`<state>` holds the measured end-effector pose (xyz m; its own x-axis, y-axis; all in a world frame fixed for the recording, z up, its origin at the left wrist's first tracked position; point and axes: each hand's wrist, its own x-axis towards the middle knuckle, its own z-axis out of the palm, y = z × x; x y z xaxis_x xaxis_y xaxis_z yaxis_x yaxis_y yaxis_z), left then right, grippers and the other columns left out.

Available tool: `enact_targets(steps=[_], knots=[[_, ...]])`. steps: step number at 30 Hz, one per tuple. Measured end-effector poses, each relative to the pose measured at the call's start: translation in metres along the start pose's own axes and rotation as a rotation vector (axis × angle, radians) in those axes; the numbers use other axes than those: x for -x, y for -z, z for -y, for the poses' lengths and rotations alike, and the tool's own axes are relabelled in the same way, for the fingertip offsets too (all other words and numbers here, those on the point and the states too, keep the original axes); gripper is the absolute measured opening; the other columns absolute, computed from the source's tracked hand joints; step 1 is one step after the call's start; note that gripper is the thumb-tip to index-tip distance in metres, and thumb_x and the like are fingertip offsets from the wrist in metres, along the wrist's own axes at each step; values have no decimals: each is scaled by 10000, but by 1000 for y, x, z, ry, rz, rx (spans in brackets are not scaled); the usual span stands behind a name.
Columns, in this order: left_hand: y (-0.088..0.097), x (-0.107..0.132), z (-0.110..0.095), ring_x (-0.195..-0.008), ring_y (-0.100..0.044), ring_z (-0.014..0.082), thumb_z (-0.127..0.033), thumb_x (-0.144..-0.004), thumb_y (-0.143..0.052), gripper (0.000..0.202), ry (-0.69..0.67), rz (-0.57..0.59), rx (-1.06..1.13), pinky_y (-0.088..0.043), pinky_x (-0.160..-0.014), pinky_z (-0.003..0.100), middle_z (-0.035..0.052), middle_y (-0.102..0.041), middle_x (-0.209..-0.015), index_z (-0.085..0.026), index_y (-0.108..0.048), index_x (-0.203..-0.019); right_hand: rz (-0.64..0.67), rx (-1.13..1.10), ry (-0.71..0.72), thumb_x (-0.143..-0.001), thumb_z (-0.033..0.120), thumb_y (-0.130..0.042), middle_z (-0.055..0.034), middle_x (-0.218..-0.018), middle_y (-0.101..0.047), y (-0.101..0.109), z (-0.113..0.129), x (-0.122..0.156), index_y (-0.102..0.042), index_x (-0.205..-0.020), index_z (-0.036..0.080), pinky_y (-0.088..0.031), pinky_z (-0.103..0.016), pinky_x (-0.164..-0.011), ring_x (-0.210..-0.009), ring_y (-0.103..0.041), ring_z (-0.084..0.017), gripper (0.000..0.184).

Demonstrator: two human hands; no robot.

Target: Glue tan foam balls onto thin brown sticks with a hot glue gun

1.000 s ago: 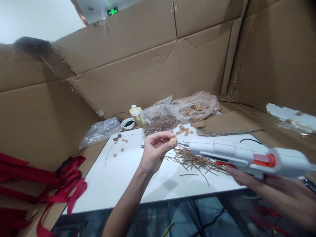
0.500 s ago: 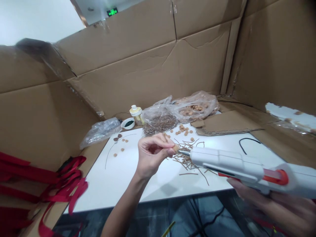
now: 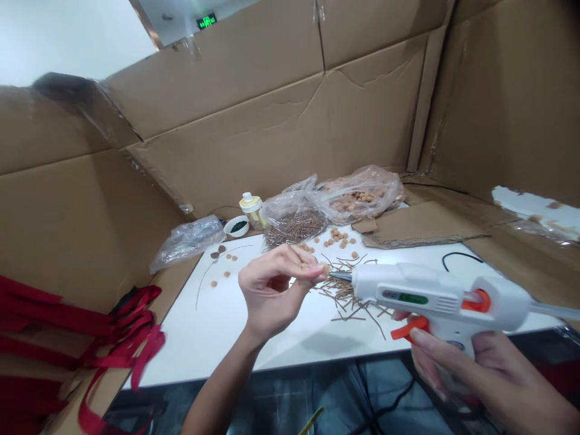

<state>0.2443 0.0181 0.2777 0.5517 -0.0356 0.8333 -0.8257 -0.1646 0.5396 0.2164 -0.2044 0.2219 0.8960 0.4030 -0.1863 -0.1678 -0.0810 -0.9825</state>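
My left hand point(image 3: 272, 290) is closed in a pinch on a small tan ball point(image 3: 325, 269), held above the white board point(image 3: 217, 326). My right hand point(image 3: 471, 374) grips a white glue gun point(image 3: 435, 296) with an orange trigger; a finger lies along the trigger. The gun's metal nozzle point(image 3: 339, 276) points left and nearly touches the ball. Beneath both lies a loose pile of thin brown sticks point(image 3: 348, 296).
Behind stand a bag of brown sticks point(image 3: 292, 220), a bag of tan balls point(image 3: 357, 196), loose balls point(image 3: 338, 238), a small white bowl point(image 3: 236, 226), a little capped bottle point(image 3: 250, 205) and an empty plastic bag point(image 3: 185, 241). Red straps point(image 3: 113, 338) lie left. Cardboard walls enclose the space.
The glue gun has swung level and come nearer, its grip and trigger now showing. My left hand curled tighter round the ball and shifted slightly left and down.
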Motion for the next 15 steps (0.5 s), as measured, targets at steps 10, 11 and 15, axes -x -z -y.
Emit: enact_targets(steps=[10,11,15], knots=[[-8,1,6,-571,-634,112,-41,-679,-750,147,161,-68,73,-545,-530,218,3,-669,-588,-186,-748,-703,193,-243,-64,-827,605,-568,9,-484,-468,9,-6,-10,-512,-518,167,-320,-179,-403,-439,-386,-67,539],[-9,2,8,-550,-622,102,-104,-674,-779,88,309,-104,181,-535,-514,203,9,-676,-598,-184,-749,-694,176,-184,-35,-823,618,-563,7,-495,-469,12,-5,-11,-519,-526,167,-293,-175,-377,-429,-367,-63,541],[-5,9,28,-547,-599,60,-268,-561,-873,212,828,-272,481,-498,-527,133,12,-684,-631,-156,-739,-681,40,1,82,-807,644,-553,6,-483,-449,31,-7,-11,-529,-499,181,-278,-183,-328,-389,-346,-65,556]])
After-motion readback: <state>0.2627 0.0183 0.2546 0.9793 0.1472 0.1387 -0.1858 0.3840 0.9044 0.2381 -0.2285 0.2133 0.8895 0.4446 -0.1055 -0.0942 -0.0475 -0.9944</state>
